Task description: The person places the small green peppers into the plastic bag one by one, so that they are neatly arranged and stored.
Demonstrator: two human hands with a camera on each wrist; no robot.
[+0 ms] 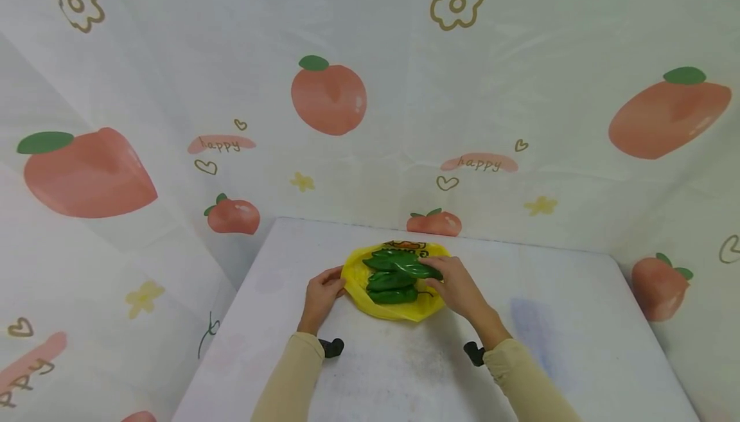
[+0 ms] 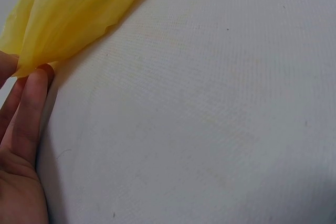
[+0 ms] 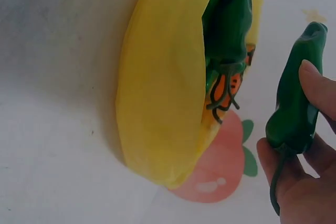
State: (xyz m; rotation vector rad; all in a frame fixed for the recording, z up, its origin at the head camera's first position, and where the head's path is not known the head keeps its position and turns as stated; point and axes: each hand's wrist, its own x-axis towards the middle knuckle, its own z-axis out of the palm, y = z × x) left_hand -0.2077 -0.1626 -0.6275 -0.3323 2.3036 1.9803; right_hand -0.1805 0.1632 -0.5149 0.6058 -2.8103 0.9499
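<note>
A yellow plastic bag (image 1: 370, 307) lies opened out on the table, with several green peppers (image 1: 393, 296) inside it. My left hand (image 1: 322, 293) pinches the bag's left edge; in the left wrist view the thumb and fingers (image 2: 34, 95) close on a corner of the yellow plastic. Above the bag's right side, my right hand (image 1: 459, 284) holds one green pepper (image 3: 297, 87) between thumb and fingers, its long stem hanging toward the palm. More peppers (image 3: 227, 22) show through the bag's mouth in the right wrist view, partly hidden by the yellow side.
The white table (image 1: 393, 370) carries a faint bluish patch (image 1: 530, 329) at the right. Behind it hangs a white backdrop (image 1: 387, 178) printed with peaches and flowers. A black strap piece (image 1: 332, 347) sits at the left wrist and another (image 1: 474, 353) at the right.
</note>
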